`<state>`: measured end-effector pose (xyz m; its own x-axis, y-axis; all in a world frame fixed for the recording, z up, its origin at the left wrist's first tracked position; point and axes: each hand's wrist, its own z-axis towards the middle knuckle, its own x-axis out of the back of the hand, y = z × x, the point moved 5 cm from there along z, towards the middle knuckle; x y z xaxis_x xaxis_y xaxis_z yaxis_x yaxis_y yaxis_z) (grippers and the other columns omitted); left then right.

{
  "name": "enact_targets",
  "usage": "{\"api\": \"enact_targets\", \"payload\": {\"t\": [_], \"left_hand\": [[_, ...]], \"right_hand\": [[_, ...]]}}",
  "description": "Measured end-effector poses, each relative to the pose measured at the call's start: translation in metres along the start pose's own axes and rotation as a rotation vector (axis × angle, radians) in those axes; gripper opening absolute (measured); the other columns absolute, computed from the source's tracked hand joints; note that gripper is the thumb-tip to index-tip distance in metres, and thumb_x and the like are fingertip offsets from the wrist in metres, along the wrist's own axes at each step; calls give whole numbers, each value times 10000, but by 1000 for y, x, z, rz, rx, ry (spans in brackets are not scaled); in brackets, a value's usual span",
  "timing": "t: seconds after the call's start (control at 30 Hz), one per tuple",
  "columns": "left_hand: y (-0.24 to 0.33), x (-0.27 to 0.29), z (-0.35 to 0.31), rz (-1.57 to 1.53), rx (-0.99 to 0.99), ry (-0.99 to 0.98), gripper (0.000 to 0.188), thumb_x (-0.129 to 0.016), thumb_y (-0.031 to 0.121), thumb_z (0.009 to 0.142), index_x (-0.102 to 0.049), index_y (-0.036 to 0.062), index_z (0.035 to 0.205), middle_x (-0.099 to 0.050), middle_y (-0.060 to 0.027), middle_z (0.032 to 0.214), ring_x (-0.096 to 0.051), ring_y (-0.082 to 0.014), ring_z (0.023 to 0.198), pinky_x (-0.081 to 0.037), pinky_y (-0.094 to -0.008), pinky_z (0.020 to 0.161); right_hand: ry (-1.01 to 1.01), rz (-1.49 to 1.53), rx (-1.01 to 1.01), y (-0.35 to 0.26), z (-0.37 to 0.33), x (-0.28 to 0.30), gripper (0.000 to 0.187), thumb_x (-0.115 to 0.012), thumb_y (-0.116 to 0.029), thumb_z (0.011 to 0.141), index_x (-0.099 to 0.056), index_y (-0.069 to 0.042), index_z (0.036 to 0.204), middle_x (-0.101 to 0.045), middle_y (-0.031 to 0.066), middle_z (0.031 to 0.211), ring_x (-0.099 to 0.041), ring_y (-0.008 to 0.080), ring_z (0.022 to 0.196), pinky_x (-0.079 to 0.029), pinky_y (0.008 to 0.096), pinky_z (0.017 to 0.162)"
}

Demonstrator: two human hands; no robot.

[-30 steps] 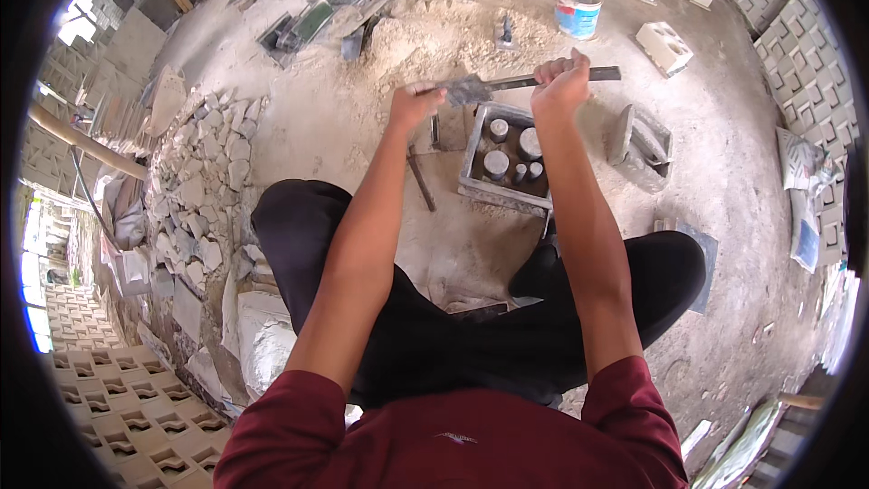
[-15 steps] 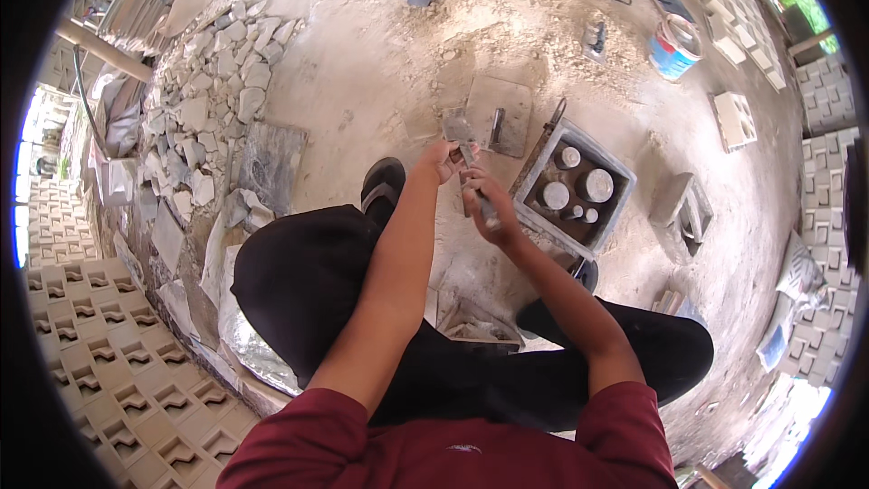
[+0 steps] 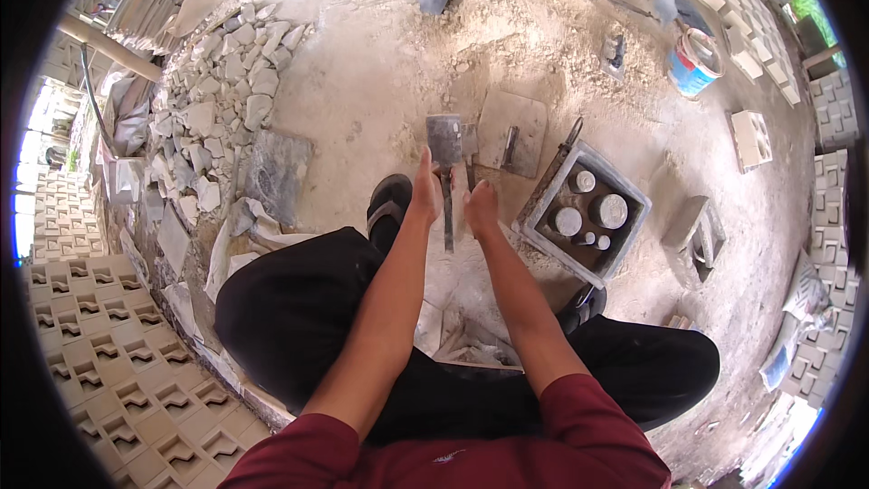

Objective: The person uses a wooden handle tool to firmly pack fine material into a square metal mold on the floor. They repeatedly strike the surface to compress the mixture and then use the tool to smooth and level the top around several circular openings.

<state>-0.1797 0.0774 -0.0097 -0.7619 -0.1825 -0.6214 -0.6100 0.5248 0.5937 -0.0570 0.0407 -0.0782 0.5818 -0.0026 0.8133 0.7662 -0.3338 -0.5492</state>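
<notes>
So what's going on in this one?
A person low to the floor has the left hand and right hand close about a flat-bladed tool; each hand's exact grip is unclear. To the right stands a grey box with round posts inside. Farther off, a co-worker's gloved hand is near a bucket.

Pale dusty floor [image 3: 353, 118] lies open ahead-left of the left hand [image 3: 426, 195]; a grey rectangular box [image 3: 623, 244] obstructs the right hand's [image 3: 480, 207] right.
</notes>
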Motion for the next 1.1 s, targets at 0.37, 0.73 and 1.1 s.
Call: {"api": "enact_targets", "payload": {"t": [0.37, 0.73, 1.1], "left_hand": [[78, -49, -39, -104, -420, -154, 541, -307, 580, 941, -513, 101, 1087, -543, -9, 812, -485, -143, 703, -393, -280, 634], [121, -199, -139, 9, -744, -570, 754, -467, 572, 888, -353, -21, 1339, -420, -100, 1325, -393, -189, 1227, -273, -341, 1055], [125, -222, -179, 313, -923, -636, 905, -393, 688, 848, -384, -81, 1325, -417, -138, 1339, -386, -224, 1249, -270, -334, 1053]], "right_hand": [[420, 611, 224, -88, -38, 162, 357, -530, -330, 929, -572, 22, 895, -583, 160, 670, -595, 278, 640, -454, 374, 617], [671, 626, 668, -126, -80, 246, 317, -439, -278, 967, -508, 22, 1042, -564, 134, 807, -559, 217, 724, -448, 339, 677], [783, 576, 802, -140, -106, 274, 416, -417, -363, 968, -552, 30, 982, -515, 105, 768, -511, 191, 679, -409, 312, 631]]}}
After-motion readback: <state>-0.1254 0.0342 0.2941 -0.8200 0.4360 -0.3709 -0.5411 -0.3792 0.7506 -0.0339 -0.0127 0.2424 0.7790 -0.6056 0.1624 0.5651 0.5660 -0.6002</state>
